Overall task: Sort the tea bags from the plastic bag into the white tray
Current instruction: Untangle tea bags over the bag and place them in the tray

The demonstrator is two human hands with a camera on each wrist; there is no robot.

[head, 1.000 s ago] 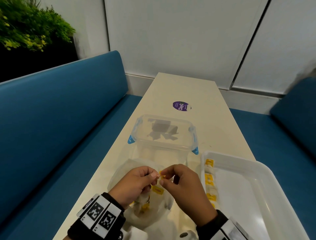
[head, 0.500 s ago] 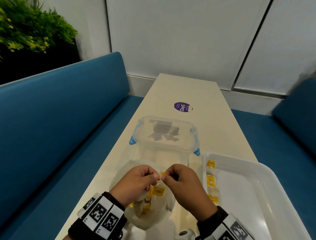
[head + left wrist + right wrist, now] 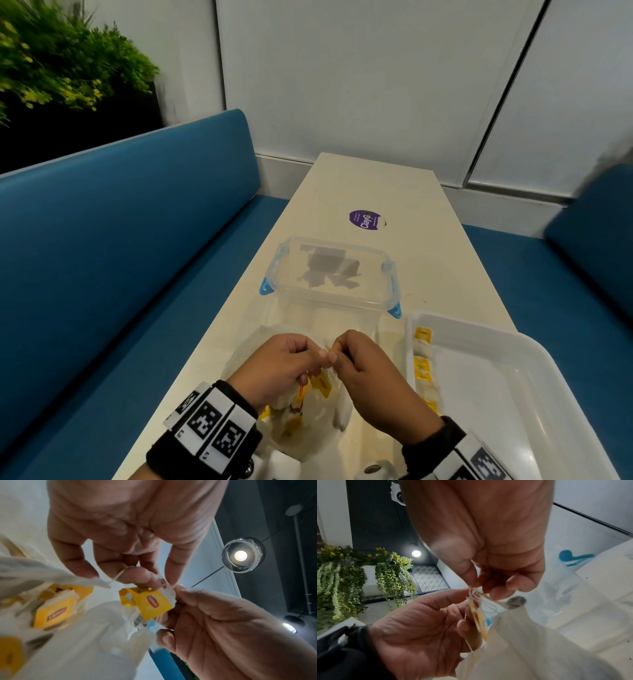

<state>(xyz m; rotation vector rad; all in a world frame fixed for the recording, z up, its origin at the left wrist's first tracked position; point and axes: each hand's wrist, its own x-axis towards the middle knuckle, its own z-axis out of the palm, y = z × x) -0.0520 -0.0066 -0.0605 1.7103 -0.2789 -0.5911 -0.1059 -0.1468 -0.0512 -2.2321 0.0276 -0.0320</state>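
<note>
A long cream-coloured table (image 3: 376, 185) is running between blue upholstered benches (image 3: 113, 260), and on it a shallow white plastic tray (image 3: 534, 356) is sitting at the right, holding a row of yellow-tagged tea bags (image 3: 422, 366) along its left wall. Beyond the hands, a clear plastic lidded box with blue clips (image 3: 330, 274) is standing just beside the tray's far corner. A crumpled clear plastic bag (image 3: 308, 431) is lying under the hands, with more yellow-tagged bags showing through it.

The left hand (image 3: 277, 366) and right hand (image 3: 370, 373) are meeting fingertip to fingertip above the bag — each is pinching the thin white strings (image 3: 169, 588) of the tea bags between thumb and forefinger. A small yellow paper tag with a red logo (image 3: 152, 603) is dangling right below the pinch, touching the right hand's fingers (image 3: 190, 599).
</note>
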